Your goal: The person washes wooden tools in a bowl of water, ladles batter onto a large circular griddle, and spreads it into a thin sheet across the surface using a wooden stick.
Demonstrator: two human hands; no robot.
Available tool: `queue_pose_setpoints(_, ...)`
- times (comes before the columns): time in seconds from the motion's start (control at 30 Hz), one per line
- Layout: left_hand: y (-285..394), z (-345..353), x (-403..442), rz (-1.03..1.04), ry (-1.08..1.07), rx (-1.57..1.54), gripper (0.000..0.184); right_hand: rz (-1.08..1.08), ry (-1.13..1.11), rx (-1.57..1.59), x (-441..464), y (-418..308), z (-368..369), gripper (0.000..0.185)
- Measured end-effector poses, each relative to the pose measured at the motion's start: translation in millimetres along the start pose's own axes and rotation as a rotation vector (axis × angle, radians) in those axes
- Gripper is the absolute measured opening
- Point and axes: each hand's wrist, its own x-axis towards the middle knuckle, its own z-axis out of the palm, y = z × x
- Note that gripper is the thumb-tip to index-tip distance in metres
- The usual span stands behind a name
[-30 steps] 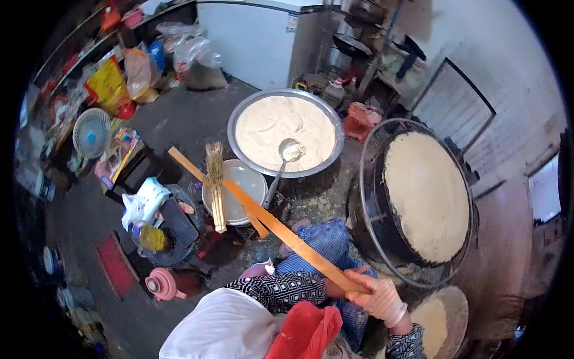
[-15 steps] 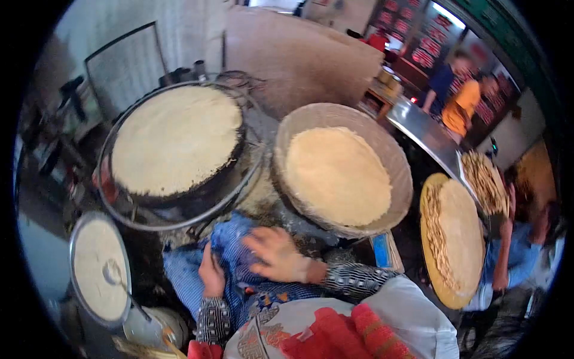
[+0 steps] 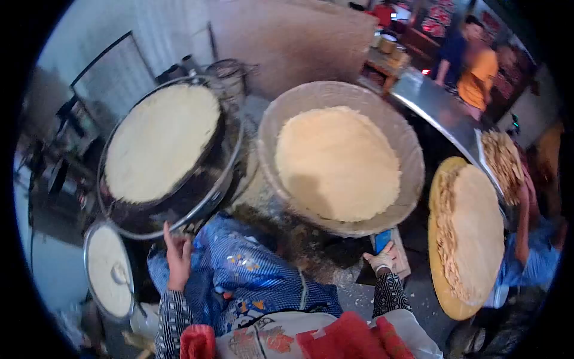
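Note:
My left hand is raised beside the blue patterned apron, index finger stretched up by the metal rim of the round griddle; whether it touches the rim I cannot tell. A large pale flatbread covers the griddle. My right hand, in what looks like a thin clear glove, is at the near end of a blue flat object on a board. Its fingers look apart. Just beyond is a wide cloth-lined basket holding another round flatbread.
At left stands a bowl of pale batter with a ladle in it. On the right, a yellow round board bears a flatbread and brown strips. A person's arm is near a tray of strips. Two people stand behind a metal counter.
My right hand has left the apron and moved right to the blue flat object. My left hand has shifted left, away from the cloth, with its finger pointing up. The view has turned slightly.

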Motion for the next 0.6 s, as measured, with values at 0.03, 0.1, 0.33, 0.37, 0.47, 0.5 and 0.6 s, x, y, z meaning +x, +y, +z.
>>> queue_pose_setpoints(0.03, 2, -5, -1, -0.006, 0.022, 0.028, 0.077, 0.018, -0.050, -0.025, -3, -14, -3, 0.113)
queue_pose_setpoints(0.1, 2, -9, 6, 0.127, -0.007, 0.277, 0.078, -0.047, 0.023, 0.066, 15, -3, 40, 0.074)
queue_pose_setpoints(0.33, 127, -127, 24, 0.164, 0.794, 0.115, 0.067, -0.298, -0.149, 0.554, -82, -63, -51, 0.032)
queue_pose_setpoints(0.37, 154, -164, 19, 0.259, 1.090, 0.354, 0.054, -0.297, -0.181, 0.945, -95, -100, -83, 0.031)
queue_pose_setpoints(0.47, 197, -196, -5, 1.064, 1.102, 0.178, 0.041, -0.622, -0.312, 1.327, -100, -202, -141, 0.027)
queue_pose_setpoints(0.5, 194, -192, -12, 1.008, 0.915, 0.077, 0.036, -0.994, -0.165, 1.036, -87, -223, -131, 0.027)
queue_pose_setpoints(0.6, 129, -132, 6, 0.326, 0.568, 0.644, 0.030, -1.565, -0.162, 0.976, -142, -403, -174, 0.026)
